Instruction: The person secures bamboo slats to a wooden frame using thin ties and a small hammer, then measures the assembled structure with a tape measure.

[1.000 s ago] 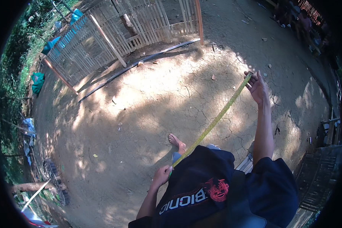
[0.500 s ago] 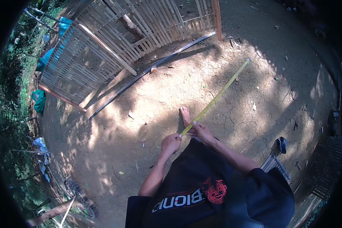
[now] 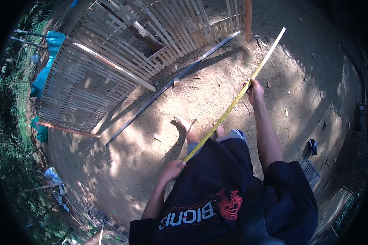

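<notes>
A long yellow measuring tape (image 3: 226, 113) runs slantwise across the view, from low at my waist to far up on the right. My left hand (image 3: 173, 169) grips its near end beside my dark shirt, fingers closed. Farther along, my right hand (image 3: 255, 92) is closed on the tape with that arm stretched out. Past the right hand the tape's far stretch sticks out stiffly over the dirt. Between the hands it passes above my bare feet.
A bamboo slat fence (image 3: 122, 61) stands at the upper left, with a long pole (image 3: 161, 90) lying before it on cracked dirt ground. Blue sheeting (image 3: 49, 67) hangs at the far left. A dark bundle (image 3: 312, 147) and a slatted bench (image 3: 310, 172) lie to the right.
My right hand has slid forward and right along the tape, away from my left hand. The left moved slightly back toward my body. The tape's far end has risen in view.
</notes>
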Demonstrator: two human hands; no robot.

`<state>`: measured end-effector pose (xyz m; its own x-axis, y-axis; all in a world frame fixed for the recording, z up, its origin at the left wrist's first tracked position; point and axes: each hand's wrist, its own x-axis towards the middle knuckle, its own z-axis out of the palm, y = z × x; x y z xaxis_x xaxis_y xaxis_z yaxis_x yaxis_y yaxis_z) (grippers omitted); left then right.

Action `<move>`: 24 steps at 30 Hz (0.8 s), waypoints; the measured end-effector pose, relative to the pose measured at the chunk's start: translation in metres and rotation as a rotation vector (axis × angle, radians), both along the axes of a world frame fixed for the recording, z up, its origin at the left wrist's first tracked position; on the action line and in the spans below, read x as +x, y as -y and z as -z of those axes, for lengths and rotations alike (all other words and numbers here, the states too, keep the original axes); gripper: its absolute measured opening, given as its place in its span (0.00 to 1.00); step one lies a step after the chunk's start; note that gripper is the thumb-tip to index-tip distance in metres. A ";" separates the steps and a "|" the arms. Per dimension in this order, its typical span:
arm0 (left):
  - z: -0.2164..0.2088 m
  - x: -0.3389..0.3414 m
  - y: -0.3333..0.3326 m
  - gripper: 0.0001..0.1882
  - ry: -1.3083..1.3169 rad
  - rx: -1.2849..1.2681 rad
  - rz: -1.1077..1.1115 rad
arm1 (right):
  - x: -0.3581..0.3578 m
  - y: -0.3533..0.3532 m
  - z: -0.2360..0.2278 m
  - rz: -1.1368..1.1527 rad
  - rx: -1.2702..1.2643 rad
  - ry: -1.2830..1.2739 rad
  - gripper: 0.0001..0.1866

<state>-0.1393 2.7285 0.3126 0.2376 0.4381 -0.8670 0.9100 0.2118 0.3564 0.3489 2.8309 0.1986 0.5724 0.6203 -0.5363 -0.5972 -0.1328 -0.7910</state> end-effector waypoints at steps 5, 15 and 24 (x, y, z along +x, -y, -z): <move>0.003 -0.049 -0.103 0.19 -0.076 0.095 0.069 | -0.036 -0.049 0.010 0.089 -0.034 -0.088 0.16; 0.011 -0.077 -0.283 0.17 -0.116 0.276 0.205 | -0.291 -0.118 0.010 -0.171 -0.125 -0.596 0.20; -0.010 -0.053 -0.378 0.18 -0.157 0.158 0.135 | -0.288 -0.222 0.019 -0.136 -0.065 -0.530 0.05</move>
